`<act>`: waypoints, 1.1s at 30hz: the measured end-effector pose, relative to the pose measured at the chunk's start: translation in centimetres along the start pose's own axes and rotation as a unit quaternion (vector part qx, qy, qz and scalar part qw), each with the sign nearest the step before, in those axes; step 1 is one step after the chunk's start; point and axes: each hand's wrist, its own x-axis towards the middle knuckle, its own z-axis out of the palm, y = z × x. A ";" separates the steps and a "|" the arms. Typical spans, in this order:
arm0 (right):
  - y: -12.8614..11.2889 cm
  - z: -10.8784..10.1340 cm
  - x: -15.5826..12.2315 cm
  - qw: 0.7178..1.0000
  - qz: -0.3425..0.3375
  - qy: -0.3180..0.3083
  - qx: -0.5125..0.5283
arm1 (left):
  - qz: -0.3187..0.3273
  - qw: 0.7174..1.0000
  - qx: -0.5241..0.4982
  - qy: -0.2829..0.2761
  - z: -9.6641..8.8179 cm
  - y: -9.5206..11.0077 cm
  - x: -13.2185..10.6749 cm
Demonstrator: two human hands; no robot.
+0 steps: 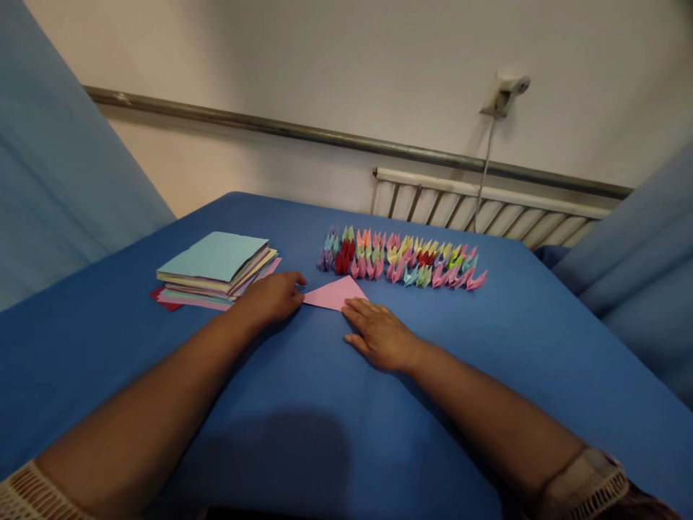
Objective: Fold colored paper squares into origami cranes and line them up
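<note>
A pink paper (334, 293) folded into a triangle lies flat on the blue table (303, 433). My left hand (273, 296) rests at its left corner, fingers curled and pressing the paper down. My right hand (379, 332) lies flat with fingers stretched out, its fingertips on the triangle's right lower edge. Neither hand lifts the paper.
A stack of coloured paper sheets (216, 271) sits to the left of my left hand. Rows of several small folded paper cranes (401, 261) stand behind the triangle. A white railing (487, 206) and wall lie beyond the table; blue curtains hang at both sides.
</note>
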 end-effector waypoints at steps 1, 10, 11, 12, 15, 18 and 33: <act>0.0 -0.1 0.0 1.000 0.000 -0.001 -0.001 | -0.013 1.000 0.019 0.011 -0.3 0.0 -0.2; -0.2 0.2 0.0 0.999 -0.007 0.021 0.027 | 0.244 0.952 -0.173 0.063 4.4 7.1 -4.9; -0.2 0.2 0.0 0.999 -0.007 0.020 0.034 | 0.251 0.952 -0.168 0.045 5.1 7.6 -5.3; -0.2 0.3 0.1 0.999 -0.006 0.019 0.039 | 0.255 0.953 -0.158 0.031 5.6 7.8 -5.5; -0.2 0.3 0.1 0.999 -0.006 0.019 0.037 | 0.220 0.970 -0.107 0.009 6.4 7.2 -5.7; -0.1 0.4 0.1 1.000 0.002 0.016 0.021 | 0.173 0.984 -0.042 0.015 6.3 5.5 -5.7; -0.5 0.2 0.0 0.999 0.011 0.036 0.028 | 0.137 0.985 0.044 0.097 4.9 3.6 -5.5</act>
